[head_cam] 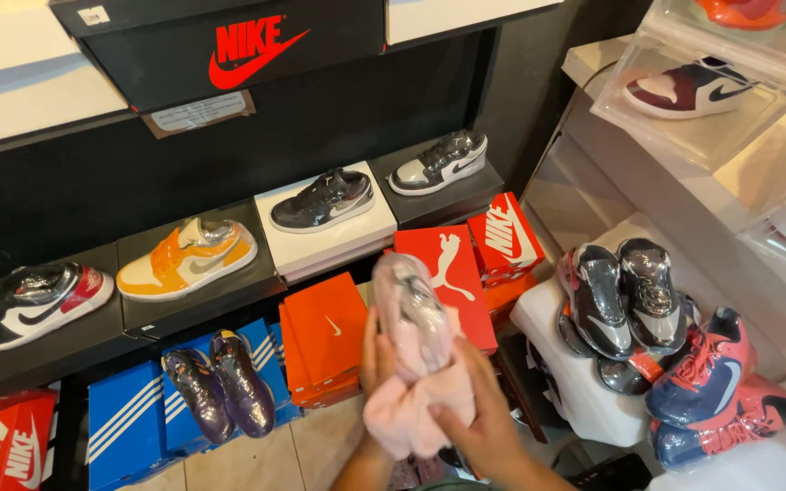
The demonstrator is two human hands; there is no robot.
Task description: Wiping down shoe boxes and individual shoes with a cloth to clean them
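My left hand (373, 359) and right hand (479, 423) both grip the wrapped pink shoe (414, 314). Its long axis runs upright toward 12 o'clock, a pink cloth (402, 414) bunched at 6 o'clock.

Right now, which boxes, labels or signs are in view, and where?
Black shoebox, top shelf: red logo.
Paper label, under it: pale, tilted.
White sticker, on that box's corner.
Red boxes, centre: white logos.
Orange boxes, beside the hands: stacked.
Blue boxes, lower left: white stripes.
Clear cases, right: a shoe inside.
Both hands, left and right, hold a wrapped pink shoe.
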